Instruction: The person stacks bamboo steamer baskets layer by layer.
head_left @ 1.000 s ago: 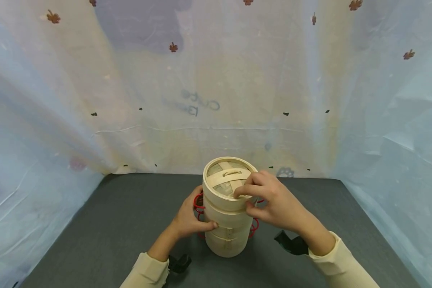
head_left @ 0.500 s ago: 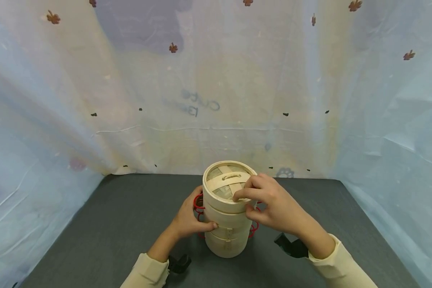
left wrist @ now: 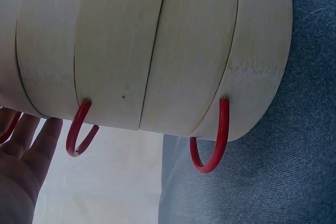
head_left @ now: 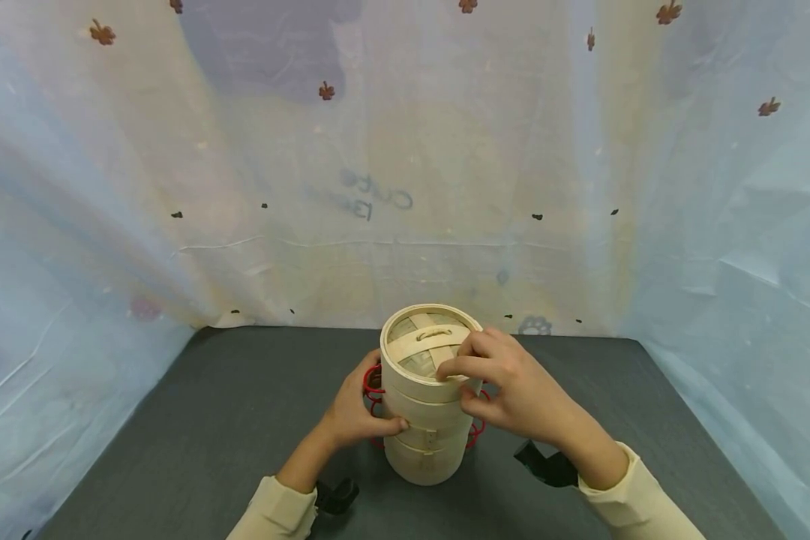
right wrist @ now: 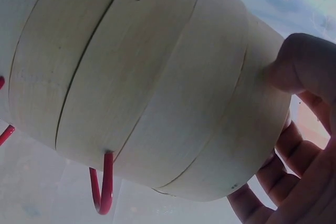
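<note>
A tall stack of pale bamboo steamer baskets (head_left: 421,466) stands upright in the middle of the head view. On top sits the woven steamer lid (head_left: 408,366), with a crossed strip and a small loop. My right hand (head_left: 513,386) pinches the lid's near right rim, thumb low on the outer side and fingers over the edge. Around the left side of the stack, my left hand (head_left: 351,409) holds the baskets, thumb across the front and fingers partly hidden behind. Red loop handles (left wrist: 223,135) stick out from the basket sides.
The stack stands on a dark grey tabletop (head_left: 270,390). Behind and to both sides hangs a pale patterned plastic sheet (head_left: 405,150). A black strap (head_left: 547,463) is on the right wrist, another strap (head_left: 337,495) on the left.
The lid has come down slightly onto the stack, its far edge lower than a second ago, and my right hand has lowered with it. My left hand stays in place.
</note>
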### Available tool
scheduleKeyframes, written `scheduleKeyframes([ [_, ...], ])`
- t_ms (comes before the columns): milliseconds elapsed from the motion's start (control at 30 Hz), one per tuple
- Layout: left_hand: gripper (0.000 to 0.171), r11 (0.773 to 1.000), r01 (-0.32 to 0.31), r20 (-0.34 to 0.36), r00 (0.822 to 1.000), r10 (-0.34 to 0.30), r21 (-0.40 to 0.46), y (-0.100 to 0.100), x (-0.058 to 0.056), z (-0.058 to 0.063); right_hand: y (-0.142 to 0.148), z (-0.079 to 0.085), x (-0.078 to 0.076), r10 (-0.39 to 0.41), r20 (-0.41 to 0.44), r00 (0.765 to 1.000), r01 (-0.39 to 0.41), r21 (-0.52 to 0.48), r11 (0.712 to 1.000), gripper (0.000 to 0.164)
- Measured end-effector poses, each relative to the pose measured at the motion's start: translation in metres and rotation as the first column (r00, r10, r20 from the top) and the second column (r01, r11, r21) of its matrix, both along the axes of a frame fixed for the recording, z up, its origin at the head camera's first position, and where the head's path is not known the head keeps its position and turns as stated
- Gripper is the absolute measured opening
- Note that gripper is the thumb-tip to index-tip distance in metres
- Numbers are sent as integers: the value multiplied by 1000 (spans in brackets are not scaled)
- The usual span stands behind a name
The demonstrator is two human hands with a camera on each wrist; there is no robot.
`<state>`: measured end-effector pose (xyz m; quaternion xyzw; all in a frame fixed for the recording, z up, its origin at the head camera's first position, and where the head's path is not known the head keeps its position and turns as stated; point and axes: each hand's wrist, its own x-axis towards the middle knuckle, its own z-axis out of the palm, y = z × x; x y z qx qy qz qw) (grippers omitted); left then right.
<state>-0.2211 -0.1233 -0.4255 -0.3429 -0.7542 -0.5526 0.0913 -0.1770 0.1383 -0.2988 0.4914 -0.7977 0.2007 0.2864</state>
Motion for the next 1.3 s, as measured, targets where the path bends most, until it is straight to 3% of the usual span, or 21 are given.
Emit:
scheduleKeyframes([
  [833, 95, 1000, 8, 13, 1000, -8, 1, 2, 3, 3, 0, 1, 4, 3, -21, 1000, -3, 0, 1000, 42],
  [1133, 95, 1000, -11, 22, 1000, 12, -29, 2, 2, 4, 4, 3, 4, -15, 63, 998, 19, -58, 998, 35],
  [1300, 93, 999, -18, -35, 999, 16, -41, 0, 1, 7, 11, 5, -1, -66, 67, 996, 72, -98, 993, 34],
])
